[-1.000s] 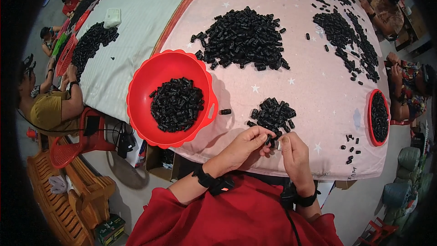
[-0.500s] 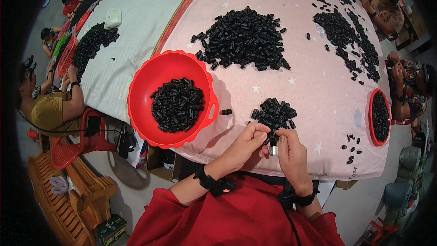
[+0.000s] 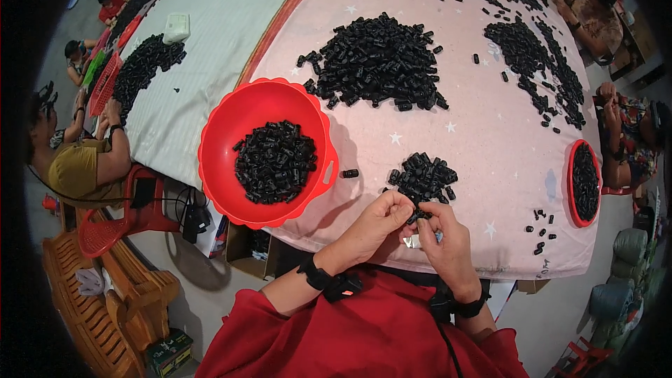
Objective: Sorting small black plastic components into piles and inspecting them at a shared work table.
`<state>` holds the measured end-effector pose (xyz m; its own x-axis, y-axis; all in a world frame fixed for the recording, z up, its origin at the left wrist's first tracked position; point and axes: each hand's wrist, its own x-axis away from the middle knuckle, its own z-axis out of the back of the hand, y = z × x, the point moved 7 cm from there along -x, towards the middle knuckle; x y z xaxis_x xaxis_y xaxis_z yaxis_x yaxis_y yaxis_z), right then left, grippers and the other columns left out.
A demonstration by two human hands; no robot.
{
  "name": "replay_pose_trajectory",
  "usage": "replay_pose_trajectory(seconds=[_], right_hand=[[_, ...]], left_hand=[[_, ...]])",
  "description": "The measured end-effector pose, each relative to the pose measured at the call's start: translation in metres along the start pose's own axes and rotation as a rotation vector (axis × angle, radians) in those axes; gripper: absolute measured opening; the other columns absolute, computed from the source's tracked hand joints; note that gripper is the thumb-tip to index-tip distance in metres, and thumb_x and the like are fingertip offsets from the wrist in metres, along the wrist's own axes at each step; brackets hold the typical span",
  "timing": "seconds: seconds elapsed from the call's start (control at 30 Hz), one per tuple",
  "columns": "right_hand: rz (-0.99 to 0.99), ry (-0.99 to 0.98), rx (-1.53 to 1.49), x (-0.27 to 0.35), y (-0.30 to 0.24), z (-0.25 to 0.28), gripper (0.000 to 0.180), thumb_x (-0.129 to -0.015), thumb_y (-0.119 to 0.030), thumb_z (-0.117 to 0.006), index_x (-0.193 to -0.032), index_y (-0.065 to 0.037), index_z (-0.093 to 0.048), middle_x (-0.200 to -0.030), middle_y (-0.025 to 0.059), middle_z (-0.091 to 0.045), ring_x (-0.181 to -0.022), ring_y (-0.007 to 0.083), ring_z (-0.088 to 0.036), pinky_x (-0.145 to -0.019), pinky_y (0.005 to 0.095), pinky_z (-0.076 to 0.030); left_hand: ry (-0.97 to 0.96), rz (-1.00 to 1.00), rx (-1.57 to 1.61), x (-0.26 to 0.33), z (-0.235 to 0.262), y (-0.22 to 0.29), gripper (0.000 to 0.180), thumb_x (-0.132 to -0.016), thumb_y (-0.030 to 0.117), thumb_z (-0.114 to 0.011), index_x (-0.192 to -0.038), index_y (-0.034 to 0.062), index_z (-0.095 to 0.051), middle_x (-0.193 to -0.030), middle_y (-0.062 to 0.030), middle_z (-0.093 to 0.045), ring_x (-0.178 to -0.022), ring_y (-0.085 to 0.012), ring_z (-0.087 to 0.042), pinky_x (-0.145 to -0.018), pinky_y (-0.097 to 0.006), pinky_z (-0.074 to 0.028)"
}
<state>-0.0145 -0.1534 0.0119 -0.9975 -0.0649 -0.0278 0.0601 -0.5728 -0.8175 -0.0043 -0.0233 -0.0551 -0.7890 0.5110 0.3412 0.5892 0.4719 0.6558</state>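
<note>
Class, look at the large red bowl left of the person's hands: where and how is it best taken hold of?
Probably by the slotted tab on the right of the bowl, coming from the right: it juts outward, and its slot should admit fingers. With black pieces inside, supporting the opposite scalloped edge too may keep it level.

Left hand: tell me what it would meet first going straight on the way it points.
Probably the small pile of black pieces on the pink cloth. The right hand sits close beside that line, and height is unclear, so the left hand might pass above the pile.
</note>
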Motion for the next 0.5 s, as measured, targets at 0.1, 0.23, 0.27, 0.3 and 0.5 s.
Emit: replay_pose_trajectory(seconds=[0.1,0.23,0.27,0.3,0.5], right_hand=[[0.052,0.005,0.012,-0.0001,-0.0033,-0.0001,0.02,-0.086,-0.004,-0.068,-0.105,-0.006,-0.062,-0.066,0.0103,-0.063,-0.056,0.0253,-0.063,-0.051,0.0362,-0.047],[0.041,-0.006,-0.014,-0.0004,-0.0028,-0.0006,0.021,-0.085,-0.004,-0.068,-0.106,-0.006,-0.062,-0.065,0.0097,-0.062,-0.056,0.0246,-0.063,-0.051,0.0363,-0.047],[0.037,-0.014,-0.008,-0.0007,-0.003,-0.0011,0.021,-0.085,-0.004,-0.068,-0.106,-0.006,-0.062,-0.065,0.0094,-0.062,-0.056,0.0243,-0.063,-0.051,0.0362,-0.047],[0.038,-0.014,-0.01,-0.0008,-0.0038,-0.0002,0.021,-0.085,-0.004,-0.068,-0.106,-0.006,-0.062,-0.065,0.0094,-0.062,-0.056,0.0243,-0.063,-0.051,0.0362,-0.047],[0.058,-0.059,-0.004,0.0009,-0.0027,-0.0026,0.019,-0.085,-0.004,-0.069,-0.103,-0.004,-0.061,-0.064,0.0088,-0.061,-0.055,0.0234,-0.061,-0.051,0.0341,-0.047]], left_hand=[[-0.007,-0.005,-0.008,-0.0008,0.0014,-0.0009,0.02,-0.1,0.025,-0.061,-0.109,0.0083,-0.054,-0.092,-0.0006,-0.06,-0.077,-0.0068,-0.058,-0.066,-0.02,-0.048],[-0.01,0.0,-0.018,-0.0012,0.0024,-0.0015,0.021,-0.1,0.024,-0.061,-0.109,0.0076,-0.053,-0.091,-0.0007,-0.059,-0.075,-0.0072,-0.058,-0.065,-0.021,-0.049],[-0.011,0.0,-0.015,-0.001,0.0027,-0.0014,0.021,-0.1,0.024,-0.061,-0.109,0.0076,-0.053,-0.091,-0.0007,-0.059,-0.075,-0.0072,-0.058,-0.065,-0.021,-0.049],[-0.01,0.006,0.002,-0.0004,0.0018,-0.0014,0.021,-0.1,0.025,-0.06,-0.109,0.0075,-0.053,-0.09,-0.0006,-0.059,-0.074,-0.0073,-0.058,-0.065,-0.022,-0.049],[-0.025,0.028,0.009,0.0004,0.001,-0.0001,0.024,-0.101,0.028,-0.058,-0.11,0.0068,-0.053,-0.088,-0.0006,-0.06,-0.073,-0.0082,-0.058,-0.064,-0.023,-0.049]])
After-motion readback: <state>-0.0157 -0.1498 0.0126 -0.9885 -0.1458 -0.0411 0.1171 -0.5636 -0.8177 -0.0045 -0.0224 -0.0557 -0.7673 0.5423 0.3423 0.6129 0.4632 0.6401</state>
